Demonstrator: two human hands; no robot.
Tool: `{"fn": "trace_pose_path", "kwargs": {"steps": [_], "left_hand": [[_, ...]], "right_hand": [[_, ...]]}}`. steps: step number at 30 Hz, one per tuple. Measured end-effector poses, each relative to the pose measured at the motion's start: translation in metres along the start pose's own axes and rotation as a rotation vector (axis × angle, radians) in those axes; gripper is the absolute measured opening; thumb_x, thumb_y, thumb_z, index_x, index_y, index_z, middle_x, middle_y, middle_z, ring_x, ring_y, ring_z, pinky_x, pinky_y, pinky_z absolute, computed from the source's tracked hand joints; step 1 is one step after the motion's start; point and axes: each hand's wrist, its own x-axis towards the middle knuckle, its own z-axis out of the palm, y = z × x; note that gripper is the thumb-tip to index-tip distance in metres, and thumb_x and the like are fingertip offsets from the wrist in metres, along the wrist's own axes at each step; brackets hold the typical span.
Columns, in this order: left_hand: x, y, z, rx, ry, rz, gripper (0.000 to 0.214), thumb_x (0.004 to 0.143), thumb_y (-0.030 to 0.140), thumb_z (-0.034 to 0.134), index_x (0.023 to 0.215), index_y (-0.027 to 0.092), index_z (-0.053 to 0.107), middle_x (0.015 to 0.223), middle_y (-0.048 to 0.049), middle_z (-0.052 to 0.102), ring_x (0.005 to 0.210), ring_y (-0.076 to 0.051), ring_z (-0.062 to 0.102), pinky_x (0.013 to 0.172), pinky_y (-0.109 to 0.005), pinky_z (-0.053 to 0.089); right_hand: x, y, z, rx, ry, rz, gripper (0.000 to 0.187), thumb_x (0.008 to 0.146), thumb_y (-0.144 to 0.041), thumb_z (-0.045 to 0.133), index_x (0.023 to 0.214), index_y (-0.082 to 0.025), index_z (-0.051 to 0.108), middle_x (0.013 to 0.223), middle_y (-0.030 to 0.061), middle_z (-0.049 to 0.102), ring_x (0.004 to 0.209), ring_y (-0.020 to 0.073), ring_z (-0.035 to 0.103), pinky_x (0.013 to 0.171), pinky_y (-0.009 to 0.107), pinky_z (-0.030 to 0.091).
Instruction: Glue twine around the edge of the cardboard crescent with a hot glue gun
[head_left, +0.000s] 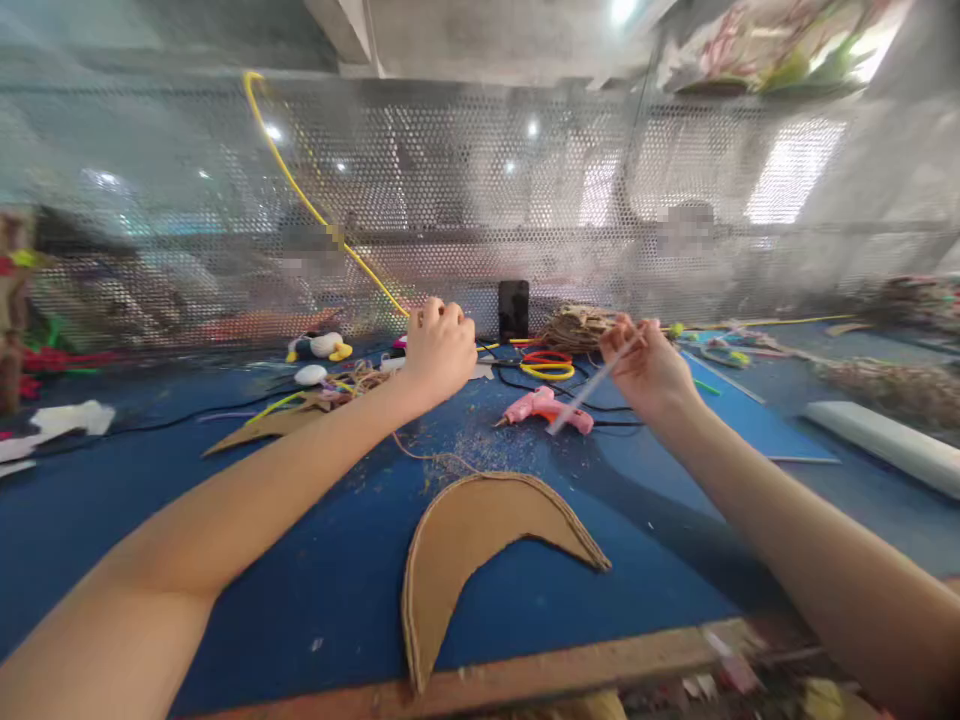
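Clear stick (595,388) | pinched in my right hand (646,365) | my left hand (442,345) curled, can't tell on what | best: light grip, tip clear of glue gun (534,403)

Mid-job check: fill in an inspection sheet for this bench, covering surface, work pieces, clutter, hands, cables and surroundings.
Surface: blue tabletop, fine debris near the middle.
Job's things: cardboard crescent lying flat, one tip over the wooden front edge; pink glue gun beyond it.
Clutter: red and yellow coils, white foam-like bar at right.
Hands: left hand raised, fingers curled, yellow strand reaching it, grip unclear; right hand pinching a clear stick.
Cables: black cable beside the glue gun.
Surroundings: perforated screen behind the bench.
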Motion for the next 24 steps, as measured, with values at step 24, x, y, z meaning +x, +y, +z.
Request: {"fn": "trace_pose_path", "kwargs": {"steps": [24], "left_hand": [[-0.108,0.045,-0.089,-1.103,-0.63,-0.054,0.024,0.09,0.032,0.057,0.096,0.02,0.077,0.084,-0.0032,0.075,0.071,-0.018,0.066,0.064,-0.026,0.043]], "right_hand": [[-0.032,0.022,-0.009,-2.009,-0.788,0.216,0.034,0.081,-0.042,0.053,0.058,-0.019,0.063,0.054,0.0021,0.056,0.055,0.0156,0.05,0.057,0.029,0.029]]}}
